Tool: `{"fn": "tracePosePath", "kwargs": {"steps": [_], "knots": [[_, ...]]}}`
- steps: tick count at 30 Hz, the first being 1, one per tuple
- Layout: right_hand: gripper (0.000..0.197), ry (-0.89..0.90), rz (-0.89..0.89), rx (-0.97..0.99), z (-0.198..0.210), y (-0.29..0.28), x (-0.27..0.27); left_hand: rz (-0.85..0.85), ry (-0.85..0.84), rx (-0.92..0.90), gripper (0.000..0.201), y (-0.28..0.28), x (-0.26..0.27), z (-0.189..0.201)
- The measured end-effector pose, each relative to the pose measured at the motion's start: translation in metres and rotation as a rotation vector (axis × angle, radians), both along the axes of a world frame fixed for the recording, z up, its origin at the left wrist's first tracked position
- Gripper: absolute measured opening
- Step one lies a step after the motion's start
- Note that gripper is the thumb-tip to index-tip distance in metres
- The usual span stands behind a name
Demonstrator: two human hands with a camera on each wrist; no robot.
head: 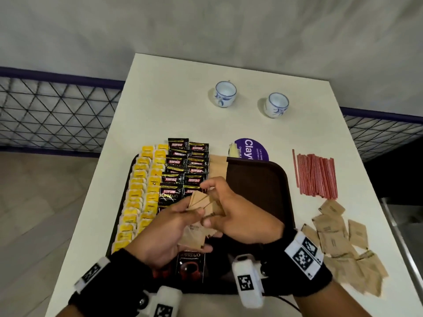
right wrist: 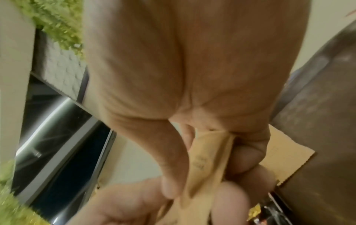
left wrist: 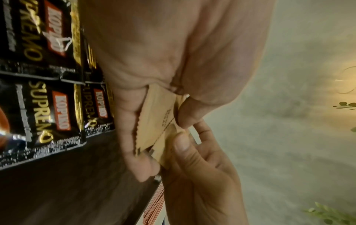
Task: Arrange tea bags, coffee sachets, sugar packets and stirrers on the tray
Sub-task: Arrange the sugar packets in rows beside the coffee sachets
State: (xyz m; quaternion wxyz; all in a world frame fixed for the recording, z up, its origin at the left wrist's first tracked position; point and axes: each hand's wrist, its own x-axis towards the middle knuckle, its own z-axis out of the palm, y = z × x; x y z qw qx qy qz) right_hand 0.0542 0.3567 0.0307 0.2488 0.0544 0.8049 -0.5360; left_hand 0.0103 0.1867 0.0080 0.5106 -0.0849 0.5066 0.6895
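Note:
Both hands meet above the dark brown tray (head: 258,179), each holding part of a fanned bunch of brown sugar packets (head: 201,203). My left hand (head: 180,216) grips the bunch (left wrist: 156,115) between thumb and fingers. My right hand (head: 219,202) pinches packets (right wrist: 208,161) from the other side. On the tray lie yellow tea bags (head: 142,191) in two columns, black coffee sachets (head: 183,165) beside them and a few sugar packets (head: 217,168) at the far end. Red stirrers (head: 317,175) and loose sugar packets (head: 343,243) lie on the table right of the tray.
Two white-and-blue cups (head: 225,93) (head: 277,104) stand at the far side of the white table (head: 171,106). A purple round sign (head: 251,148) lies behind the tray. A netted railing (head: 57,106) runs to the left and right, beyond the table.

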Motion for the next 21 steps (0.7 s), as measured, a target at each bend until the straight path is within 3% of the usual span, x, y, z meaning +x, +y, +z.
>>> {"fn": "tracePosePath", "kwargs": {"steps": [4,8,15,21], "knots": [[0.051,0.017,-0.295,0.098,-0.009,0.001,-0.004,0.057,0.035,0.019,0.029,-0.011,-0.009,-0.005],[0.025,-0.04,-0.545,-0.026,-0.021,-0.002,-0.004,0.105,0.118,0.024,0.036,-0.016,-0.018,-0.011],[0.007,0.067,-0.648,-0.109,-0.019,-0.004,-0.009,0.015,0.273,-0.014,0.041,-0.019,-0.023,-0.015],[0.011,-0.009,-0.731,-0.32,-0.026,-0.006,-0.004,0.066,0.283,-0.006,0.037,-0.019,-0.025,-0.019]]}}
